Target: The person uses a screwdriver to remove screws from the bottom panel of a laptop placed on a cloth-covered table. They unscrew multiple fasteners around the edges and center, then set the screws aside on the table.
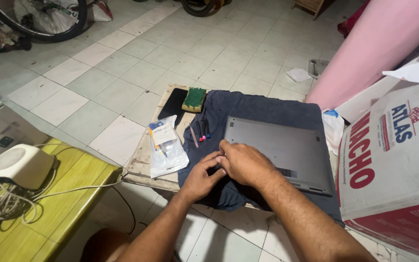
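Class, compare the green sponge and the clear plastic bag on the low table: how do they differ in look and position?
The sponge is a small, opaque green block; the plastic bag is larger, flat, see-through and carries a label. The sponge lies at the table's far edge beside a black phone; the bag lies nearer the person, left of the dark cloth. Neither hand touches either: the left hand and right hand are at the grey laptop.

A clear plastic bag [168, 148] lies on the low board just left of the dark cloth, with a small white label edged in yellow and blue [161, 132] near its top. Beside it rests a black phone, its screen [172, 106] dark. On the right stands a large white cardboard box [394, 160] printed with red and blue lettering, its top flaps open.
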